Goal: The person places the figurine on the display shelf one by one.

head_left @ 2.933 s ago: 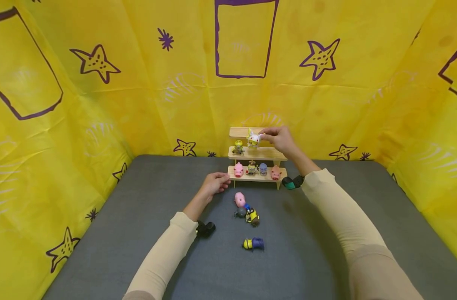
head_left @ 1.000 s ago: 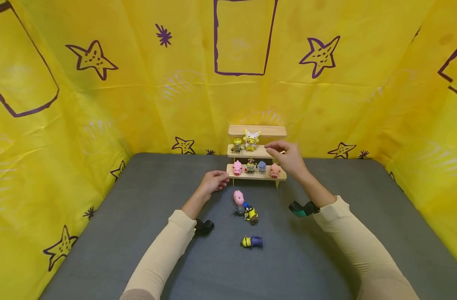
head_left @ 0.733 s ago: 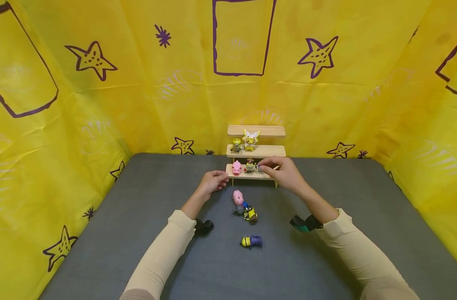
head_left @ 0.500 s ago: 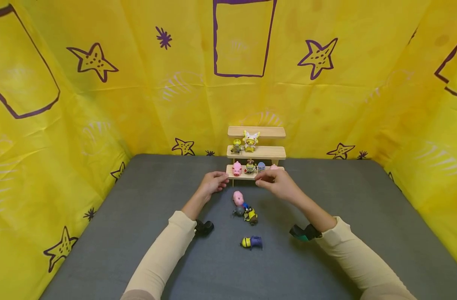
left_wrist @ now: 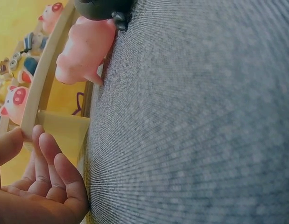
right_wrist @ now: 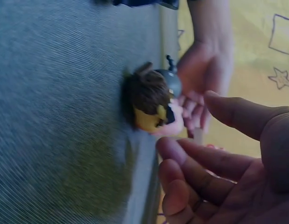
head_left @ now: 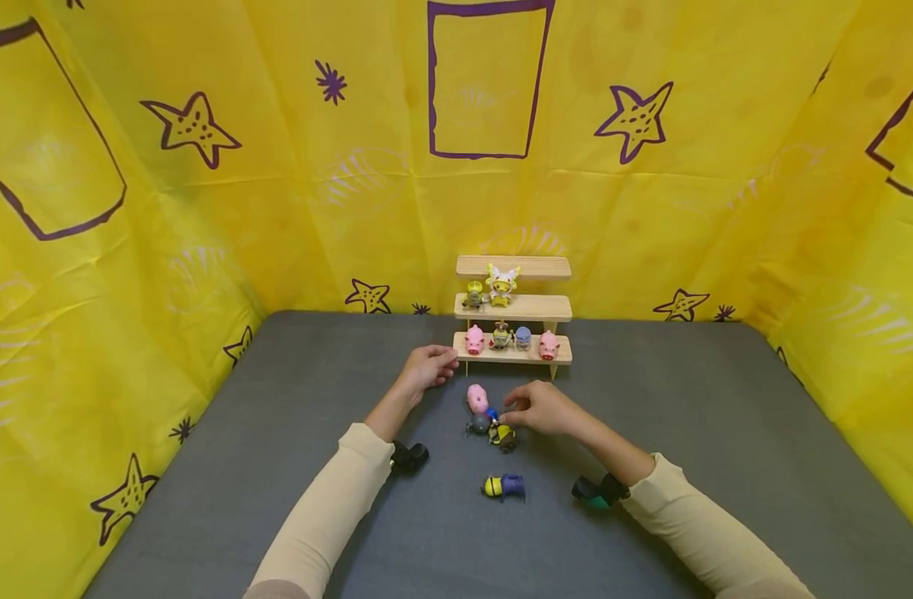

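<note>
My left hand (head_left: 429,366) pinches the left end of the bottom plank of a three-tier wooden display stand (head_left: 542,308); in the left wrist view the thumb (left_wrist: 9,144) lies above the plank and the fingers are below. Low over the table, my right hand (head_left: 543,408) has thumb and fingers parted with nothing between them. Its fingertips are right by a lying yellow figurine with a brown top (right_wrist: 151,93). Against that figurine lie a dark grey round figurine (head_left: 478,424) and a pink pig figurine (head_left: 477,398), with a small blue piece between them.
A yellow-and-purple figurine (head_left: 504,486) lies nearer me. Several figurines, including a pink pig (head_left: 474,340), stand on the bottom tier. The middle tier bears a small yellow figurine (head_left: 473,294) and a white-hooded yellow one (head_left: 502,287). Yellow cloth (head_left: 276,208) walls the grey table.
My right hand set the white-hooded figurine on the middle tier and let go. It then came down past the bottom tier to the lying figurines. My left hand kept its grip on the stand.
</note>
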A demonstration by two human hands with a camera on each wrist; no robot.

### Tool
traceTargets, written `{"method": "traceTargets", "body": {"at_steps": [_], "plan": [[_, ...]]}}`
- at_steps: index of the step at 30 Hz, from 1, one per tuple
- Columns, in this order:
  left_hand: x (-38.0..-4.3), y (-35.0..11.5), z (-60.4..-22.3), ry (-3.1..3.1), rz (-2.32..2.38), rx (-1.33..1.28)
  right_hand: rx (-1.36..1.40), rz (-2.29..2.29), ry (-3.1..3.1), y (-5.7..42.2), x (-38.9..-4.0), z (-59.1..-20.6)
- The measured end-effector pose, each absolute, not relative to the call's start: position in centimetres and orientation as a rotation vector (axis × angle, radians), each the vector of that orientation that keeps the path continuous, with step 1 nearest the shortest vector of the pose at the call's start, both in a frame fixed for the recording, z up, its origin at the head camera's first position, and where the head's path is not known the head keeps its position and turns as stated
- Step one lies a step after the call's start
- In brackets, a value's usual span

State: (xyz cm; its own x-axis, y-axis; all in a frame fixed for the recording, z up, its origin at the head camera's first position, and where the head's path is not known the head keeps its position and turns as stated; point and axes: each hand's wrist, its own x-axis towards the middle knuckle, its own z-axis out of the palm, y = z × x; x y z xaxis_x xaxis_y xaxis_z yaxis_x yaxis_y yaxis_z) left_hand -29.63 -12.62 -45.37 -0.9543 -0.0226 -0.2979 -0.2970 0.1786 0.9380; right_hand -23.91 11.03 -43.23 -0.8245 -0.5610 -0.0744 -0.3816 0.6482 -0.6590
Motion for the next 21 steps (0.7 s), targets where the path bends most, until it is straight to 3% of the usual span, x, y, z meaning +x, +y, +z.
{"method": "traceTargets", "body": {"at_steps": [21], "plan": [[-29.7,-12.6,-45.3,2.226,1.859,-0.316,-0.653,-0.922,2.525,10.1,-23.5,-44.6]]}}
